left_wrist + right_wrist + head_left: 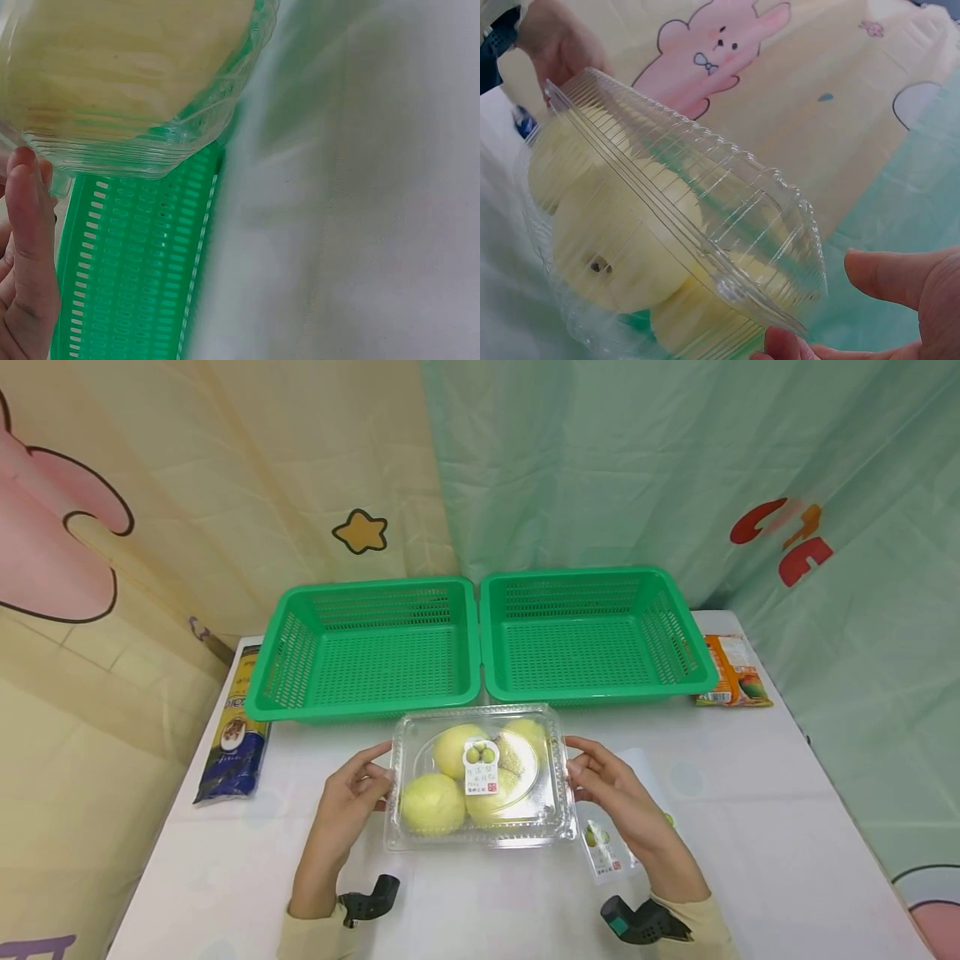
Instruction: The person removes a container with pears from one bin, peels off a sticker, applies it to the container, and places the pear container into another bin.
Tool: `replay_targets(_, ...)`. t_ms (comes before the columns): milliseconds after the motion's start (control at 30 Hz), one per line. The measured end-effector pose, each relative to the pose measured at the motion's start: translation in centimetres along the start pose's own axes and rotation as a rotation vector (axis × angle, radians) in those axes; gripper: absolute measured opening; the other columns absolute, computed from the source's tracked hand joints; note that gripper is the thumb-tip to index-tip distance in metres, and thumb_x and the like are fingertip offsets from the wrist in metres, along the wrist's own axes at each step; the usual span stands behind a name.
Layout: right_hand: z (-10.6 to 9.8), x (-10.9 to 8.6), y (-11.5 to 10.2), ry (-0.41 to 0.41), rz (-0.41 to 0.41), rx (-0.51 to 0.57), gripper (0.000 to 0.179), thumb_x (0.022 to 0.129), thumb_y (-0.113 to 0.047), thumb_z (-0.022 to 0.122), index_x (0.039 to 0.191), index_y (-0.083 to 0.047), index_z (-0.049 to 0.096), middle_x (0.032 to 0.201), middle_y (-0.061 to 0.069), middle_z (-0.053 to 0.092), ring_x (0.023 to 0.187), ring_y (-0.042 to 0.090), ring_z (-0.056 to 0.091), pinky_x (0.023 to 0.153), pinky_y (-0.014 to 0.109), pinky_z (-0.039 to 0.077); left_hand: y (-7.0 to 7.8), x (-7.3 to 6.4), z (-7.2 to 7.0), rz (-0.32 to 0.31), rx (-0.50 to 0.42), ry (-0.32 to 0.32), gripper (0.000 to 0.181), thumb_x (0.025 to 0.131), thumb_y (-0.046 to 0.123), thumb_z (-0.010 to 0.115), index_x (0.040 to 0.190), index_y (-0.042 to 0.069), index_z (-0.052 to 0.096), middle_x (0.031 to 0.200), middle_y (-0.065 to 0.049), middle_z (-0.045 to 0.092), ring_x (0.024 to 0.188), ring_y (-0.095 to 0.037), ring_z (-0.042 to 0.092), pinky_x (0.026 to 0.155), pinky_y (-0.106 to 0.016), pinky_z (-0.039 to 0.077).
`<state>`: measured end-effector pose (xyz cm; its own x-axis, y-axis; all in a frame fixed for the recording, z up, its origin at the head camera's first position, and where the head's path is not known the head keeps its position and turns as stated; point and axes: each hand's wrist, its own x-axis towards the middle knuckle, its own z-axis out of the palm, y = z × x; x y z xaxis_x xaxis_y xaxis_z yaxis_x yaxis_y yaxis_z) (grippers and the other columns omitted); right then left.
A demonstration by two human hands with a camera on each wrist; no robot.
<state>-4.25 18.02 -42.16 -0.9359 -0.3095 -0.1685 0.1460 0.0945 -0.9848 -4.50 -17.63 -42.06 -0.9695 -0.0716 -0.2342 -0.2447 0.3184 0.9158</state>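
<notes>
A clear lidded plastic clamshell box [551, 827] of several round yellow-green fruits [433, 804], which look like pears, is held above the table in front of the baskets. A white label [481, 768] with a picture of green fruit sits on its lid. At the box's left end my left hand [348, 802] grips the rim; its fingers [30, 214] also show in the left wrist view. My right hand [618, 793] holds the opposite end, with fingertips under the rim and the thumb [889, 276] a little apart from the lid in the right wrist view.
Two green plastic baskets [363, 703] [600, 695] stand side by side behind the box. A blue and yellow packet [234, 752] lies at left, an orange snack bag [731, 672] at right. A sheet of labels [600, 847] lies partly under my right hand.
</notes>
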Motion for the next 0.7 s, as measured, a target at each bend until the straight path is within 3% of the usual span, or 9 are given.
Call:
replay_targets(533,-0.24,-0.28,-0.30,0.005,-0.042,0.011,0.050,0.106,-0.019,0.049,0.152,-0.003,0.035,0.093,-0.004,0.053,0.087,0.005,0.056,0.087,0.028,0.054,0.39,-0.33,-0.14,0.023,-0.066,-0.011,0.046,0.097,0.001,0.059,0.141,0.011,0.055,0.087,-0.003,0.061,0.075,-0.006,0.065,0.068,-0.027,0.059)
replay_targets(700,-0.48,-0.20,-0.41,0.012,-0.041,0.011,0.050,0.106,-0.019,0.049,0.152,-0.003,0.035,0.093,-0.006,0.053,0.087,0.004,0.055,0.086,0.027,0.054,0.47,-0.44,-0.23,0.057,-0.078,-0.026,0.048,0.097,0.002,0.060,0.143,0.012,0.053,0.087,0.001,0.061,0.075,-0.005,0.064,0.069,-0.027,0.059)
